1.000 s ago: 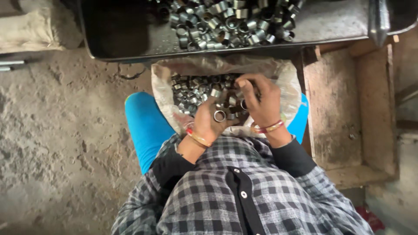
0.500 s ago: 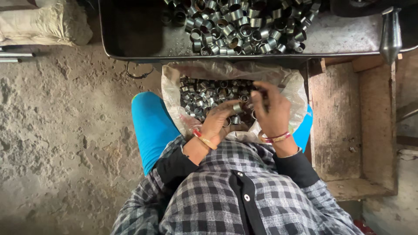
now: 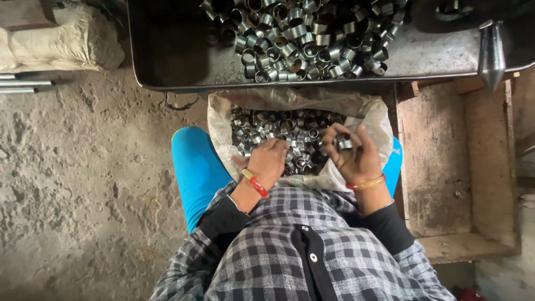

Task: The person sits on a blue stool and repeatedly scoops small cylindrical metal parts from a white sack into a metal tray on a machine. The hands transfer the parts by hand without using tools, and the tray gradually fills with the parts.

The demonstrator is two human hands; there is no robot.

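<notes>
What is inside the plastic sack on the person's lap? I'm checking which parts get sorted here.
The sack holds many short metal rings. The left hand rests in them; the right hand holds a few. Rings beneath the hands and deeper down are hidden.

Seen from above, a person in a checked shirt (image 3: 301, 256) and blue trousers (image 3: 195, 167) sits over an open sack (image 3: 379, 120) of short metal rings (image 3: 273, 128) held between the knees. The left hand (image 3: 270, 159), palm down, is sunk among the rings, while the right hand (image 3: 354, 153) is raised just above them with a few rings (image 3: 343, 143) held in its curled fingers. Just beyond the sack, a dark metal tray (image 3: 167, 56) holds a further pile of rings (image 3: 306, 39), and a grey sandbag (image 3: 67, 42) lies on the concrete floor (image 3: 83, 184) to the left.
</notes>
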